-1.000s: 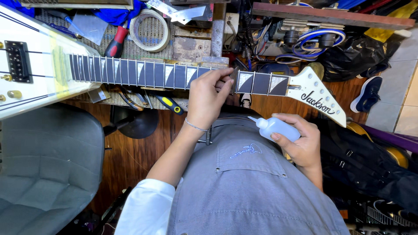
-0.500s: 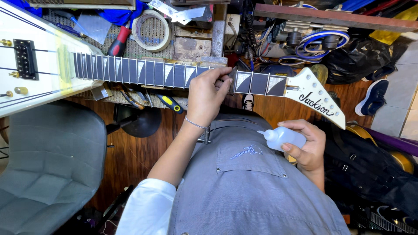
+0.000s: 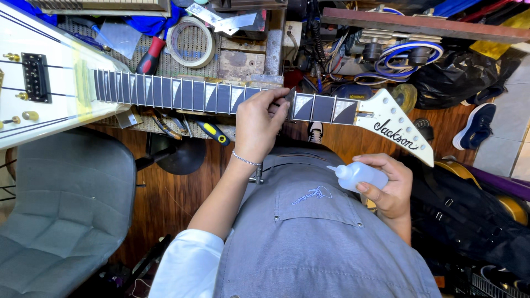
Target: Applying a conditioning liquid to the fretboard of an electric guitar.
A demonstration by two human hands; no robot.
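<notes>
A white electric guitar [image 3: 49,83] lies across the bench, its dark fretboard [image 3: 182,95] with pale triangular inlays running right to a white pointed headstock [image 3: 395,129]. My left hand [image 3: 258,124] rests on the neck near the headstock, its fingertips pinched on the fretboard; whether something small sits under them cannot be told. Down at my waist, my right hand [image 3: 389,185] grips a small translucent squeeze bottle [image 3: 359,176], its nozzle pointing left. I wear a grey apron over a white sleeve.
A grey padded chair [image 3: 55,221] stands at the lower left. On the bench behind the neck lie a roll of tape [image 3: 190,41], a red-handled screwdriver [image 3: 150,55] and several tools. Cables, black bags and a dark shoe [image 3: 477,127] crowd the right.
My right hand has lowered the bottle slightly and drawn it towards my waist. My left hand stays on the neck, fingers shifted a little along the fretboard.
</notes>
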